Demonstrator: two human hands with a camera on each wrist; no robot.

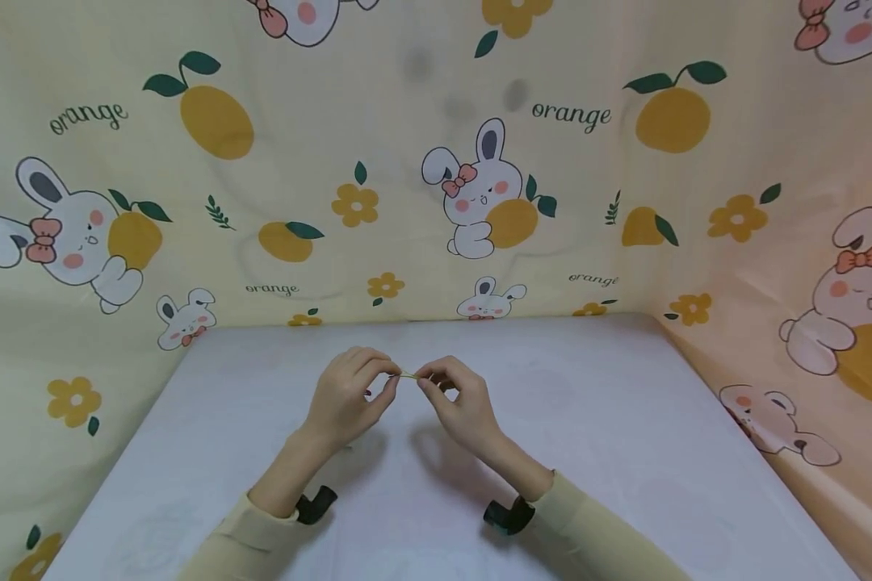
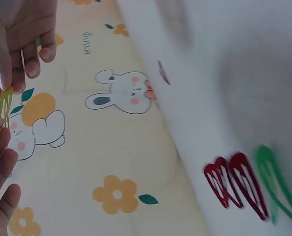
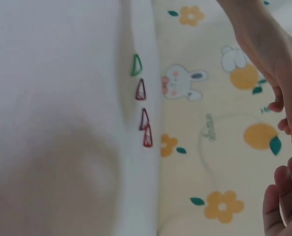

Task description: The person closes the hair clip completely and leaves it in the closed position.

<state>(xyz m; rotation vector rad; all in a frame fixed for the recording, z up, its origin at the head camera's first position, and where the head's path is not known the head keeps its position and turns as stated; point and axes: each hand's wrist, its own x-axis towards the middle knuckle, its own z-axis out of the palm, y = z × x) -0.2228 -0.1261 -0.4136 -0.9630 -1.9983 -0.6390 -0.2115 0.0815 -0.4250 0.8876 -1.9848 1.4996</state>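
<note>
In the head view a slim yellow snap hair clip (image 1: 408, 375) spans the gap between both hands, raised over the white table. My left hand (image 1: 350, 393) pinches one end between thumb and index finger. The other end is pinched by my right hand (image 1: 465, 403). The left wrist view shows the yellow hair clip (image 2: 6, 105) with its narrow frame and slots. Below the hands, a green hair clip (image 3: 136, 65) and dark red hair clips (image 3: 141, 90) lie in a row on the table. Two of the red ones overlap in the right wrist view.
A white cloth covers the table (image 1: 589, 420). Behind and beside it hangs a cream curtain (image 1: 378, 97) printed with rabbits and oranges. A small dark red piece (image 2: 163, 73) lies apart from the row of clips. Black wrist straps (image 1: 509, 515) sit at the sleeve cuffs.
</note>
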